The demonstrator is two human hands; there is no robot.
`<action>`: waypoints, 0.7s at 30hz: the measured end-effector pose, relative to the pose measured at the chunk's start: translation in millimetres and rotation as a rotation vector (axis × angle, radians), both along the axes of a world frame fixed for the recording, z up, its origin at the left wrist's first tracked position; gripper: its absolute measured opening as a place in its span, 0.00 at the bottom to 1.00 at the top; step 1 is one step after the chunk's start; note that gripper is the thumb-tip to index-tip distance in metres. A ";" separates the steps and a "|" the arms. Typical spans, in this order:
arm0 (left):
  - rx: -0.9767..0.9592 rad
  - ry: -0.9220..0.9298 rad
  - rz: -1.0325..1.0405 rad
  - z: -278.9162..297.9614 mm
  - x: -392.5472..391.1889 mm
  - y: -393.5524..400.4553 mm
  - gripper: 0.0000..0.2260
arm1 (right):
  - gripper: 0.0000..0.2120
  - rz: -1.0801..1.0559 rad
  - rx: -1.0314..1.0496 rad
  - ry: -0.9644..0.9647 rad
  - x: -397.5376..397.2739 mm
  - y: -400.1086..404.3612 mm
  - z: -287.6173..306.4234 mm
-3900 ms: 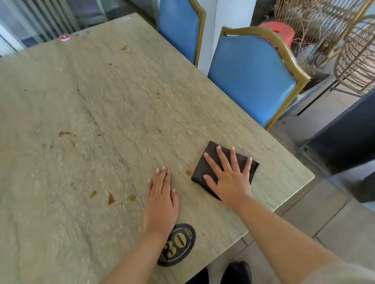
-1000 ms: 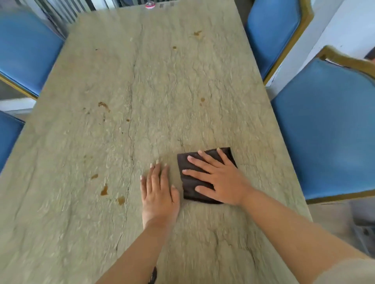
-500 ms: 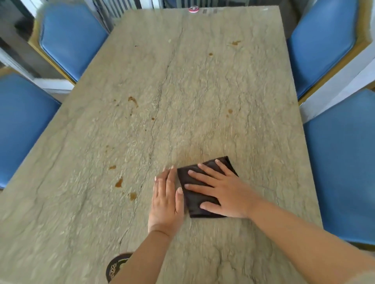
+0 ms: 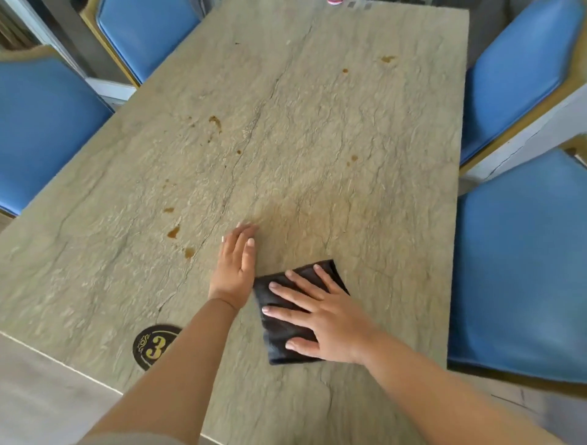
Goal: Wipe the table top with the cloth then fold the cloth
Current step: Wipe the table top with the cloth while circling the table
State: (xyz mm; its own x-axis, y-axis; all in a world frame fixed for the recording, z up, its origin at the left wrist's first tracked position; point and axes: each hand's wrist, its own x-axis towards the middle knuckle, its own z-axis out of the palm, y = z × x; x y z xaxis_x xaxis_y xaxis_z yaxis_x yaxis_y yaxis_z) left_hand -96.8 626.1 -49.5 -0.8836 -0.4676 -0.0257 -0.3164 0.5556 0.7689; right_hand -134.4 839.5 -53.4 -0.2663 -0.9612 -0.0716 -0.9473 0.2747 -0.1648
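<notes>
A folded dark brown cloth (image 4: 279, 341) lies flat on the greenish stone table top (image 4: 317, 143), near its front edge. My right hand (image 4: 320, 313) presses down on the cloth with straight, spread fingers and covers most of it. My left hand (image 4: 236, 263) rests flat on the bare table just left of the cloth, fingers straight and together, its heel touching the cloth's left corner. Several brown stains (image 4: 174, 232) dot the table to the left of my left hand and further back.
A round black badge with a gold number (image 4: 152, 346) sits at the table's front edge, partly hidden by my left forearm. Blue padded chairs stand on the left (image 4: 41, 127), far left (image 4: 143, 28) and right (image 4: 524, 270). A small red-and-white object (image 4: 335, 1) lies at the far edge.
My right hand has slid the cloth to the right and towards me, away from the stains. My left hand has stayed flat beside it. The view has shifted, showing the number badge more.
</notes>
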 end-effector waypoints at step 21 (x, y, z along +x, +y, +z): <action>-0.558 -0.290 -0.073 -13.1 32.2 136.0 0.26 | 0.28 -0.293 0.024 -0.002 -14.3 116.1 0.0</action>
